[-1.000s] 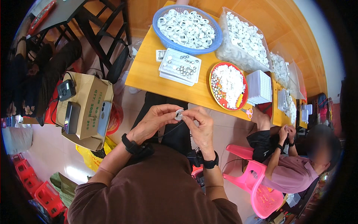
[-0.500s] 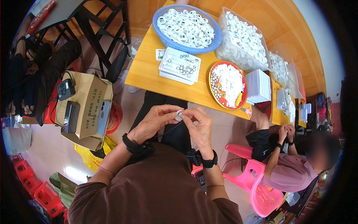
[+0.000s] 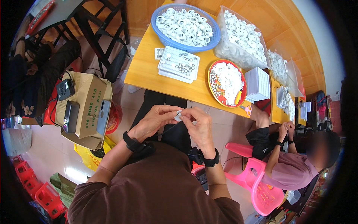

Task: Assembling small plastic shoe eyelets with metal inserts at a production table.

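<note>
White and small, the ring piece (image 3: pixel 179 116) sits pinched between both sets of fingertips. The left hand (image 3: pixel 154 121) and right hand (image 3: pixel 199 127) meet on it, near the yellow table (image 3: pixel 149 71).

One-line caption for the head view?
Both hands, left hand and right hand, pinch a small white ring below a yellow table.

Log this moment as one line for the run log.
left hand: pinching small white ring | right hand: pinching same ring | place: above lap, near yellow table

Brown cardboard box (image 3: pixel 87 104) left of the hands (image 3: pixel 179 121)
</note>
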`<state>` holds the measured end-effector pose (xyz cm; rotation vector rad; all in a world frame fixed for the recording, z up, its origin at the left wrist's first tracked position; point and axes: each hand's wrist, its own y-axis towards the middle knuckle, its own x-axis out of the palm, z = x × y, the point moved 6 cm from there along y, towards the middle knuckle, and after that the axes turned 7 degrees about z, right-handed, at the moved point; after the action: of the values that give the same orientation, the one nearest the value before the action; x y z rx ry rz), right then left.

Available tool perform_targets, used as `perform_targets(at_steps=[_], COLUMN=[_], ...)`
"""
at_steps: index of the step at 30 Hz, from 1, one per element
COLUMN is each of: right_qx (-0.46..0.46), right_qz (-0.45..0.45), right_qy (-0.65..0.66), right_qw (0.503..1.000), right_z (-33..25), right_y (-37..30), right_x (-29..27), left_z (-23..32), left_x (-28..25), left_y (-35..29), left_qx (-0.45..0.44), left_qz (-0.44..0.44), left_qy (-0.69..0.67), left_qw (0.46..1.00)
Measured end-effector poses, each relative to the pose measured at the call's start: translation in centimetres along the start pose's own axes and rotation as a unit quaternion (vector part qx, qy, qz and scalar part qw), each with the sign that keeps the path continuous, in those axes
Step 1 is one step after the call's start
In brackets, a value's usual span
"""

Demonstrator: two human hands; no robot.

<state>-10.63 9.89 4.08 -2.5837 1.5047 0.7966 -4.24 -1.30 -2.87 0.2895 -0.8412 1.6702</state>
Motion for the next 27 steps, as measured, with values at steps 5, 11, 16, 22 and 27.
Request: perform_targets(at_steps=[5,11,16,22,27], right_qx=[-0.013,-0.006,0.193,0.236,0.226], right_qz=[0.028,0.049,0.056,0.058,0.044], right_qy=[-0.058,0.002,0.244,0.302,0.345], right_qw=[0.998,0.999,0.949,0.922,0.91], right_z=[-0.1,1.0,3.3,4.3,3.7], right_y=[-0.3,-0.8,-1.6,-1.8,-1.7], right_x=[0.4,1.0,1.3,2.0,2.4], left_z=[0.9,1.4,1.5,1.1,1.3], left_x=[0.5,0.8,0.9,0.8,0.7], left_y=[0.0,0.1,0.3,0.2,-0.1], left_qx=[0.046,0.083,0.138,0.188,0.198], left_qz=[0.0,0.013,0.075,0.095,0.106], left_qy=[0.075,0.099,0.133,0.204,0.198], left_qw=[0.996,0.992,0.978,0.956,0.954])
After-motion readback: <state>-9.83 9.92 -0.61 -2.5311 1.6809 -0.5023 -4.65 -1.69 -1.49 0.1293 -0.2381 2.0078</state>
